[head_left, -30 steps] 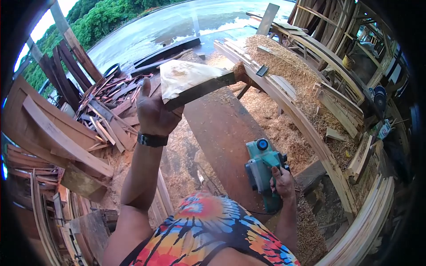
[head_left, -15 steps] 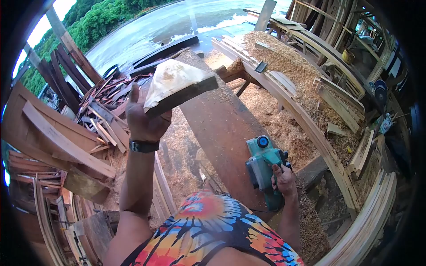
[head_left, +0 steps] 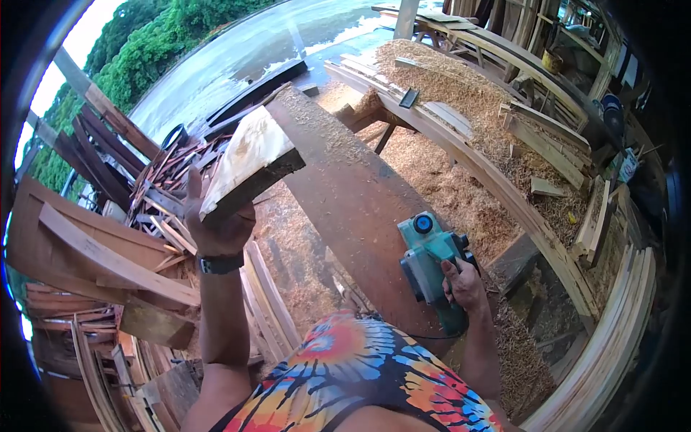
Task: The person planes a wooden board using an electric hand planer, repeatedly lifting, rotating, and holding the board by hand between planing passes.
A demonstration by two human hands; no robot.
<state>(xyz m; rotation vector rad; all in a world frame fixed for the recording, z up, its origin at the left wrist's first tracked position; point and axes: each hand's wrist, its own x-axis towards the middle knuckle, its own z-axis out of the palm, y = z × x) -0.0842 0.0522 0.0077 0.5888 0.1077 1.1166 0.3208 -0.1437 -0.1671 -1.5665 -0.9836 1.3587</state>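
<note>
- The left hand (head_left: 222, 229) supports a pale-faced, dark-edged wooden block (head_left: 252, 160) above the brown wooden tabletop (head_left: 344, 198); thumb raised, other fingers mostly hidden.
- The block's dark edge slants up rightward; its long axis is unclear.
- Right hand (head_left: 465, 285): fingers curled round a teal power planer (head_left: 432, 261), knob end pointing away, underside hidden.

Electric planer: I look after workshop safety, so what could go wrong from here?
The cord of the planer in the right hand runs close to the patterned shirt and could snag. The wooden block might tip, as the left hand supports only its near end.
</note>
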